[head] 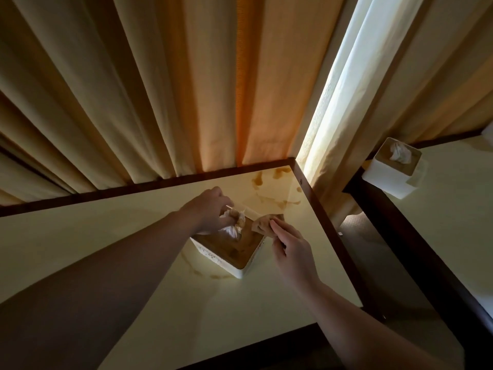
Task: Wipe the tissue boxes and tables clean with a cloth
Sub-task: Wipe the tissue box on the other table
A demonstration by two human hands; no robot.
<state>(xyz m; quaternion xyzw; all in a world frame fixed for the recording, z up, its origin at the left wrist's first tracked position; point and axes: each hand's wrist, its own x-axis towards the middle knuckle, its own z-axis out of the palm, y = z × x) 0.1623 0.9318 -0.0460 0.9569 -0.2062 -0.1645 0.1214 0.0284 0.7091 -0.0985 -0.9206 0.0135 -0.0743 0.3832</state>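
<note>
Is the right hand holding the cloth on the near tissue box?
Yes, the right hand pinches the cloth at the tissue box top's far edge.

Left hand (210, 209) hides the tissue box (234, 252) far corner.

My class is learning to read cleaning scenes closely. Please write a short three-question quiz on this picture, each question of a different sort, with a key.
1. True or false: the left hand holds the tissue sticking out of the near tissue box.
2. Multiple choice: the cloth in the right hand is at the box's A) near corner B) far right edge C) underside.
3. Fill in: a second tissue box stands on the ____ table.

Key: 1 true; 2 B; 3 right-hand, the one across the gap.
</note>
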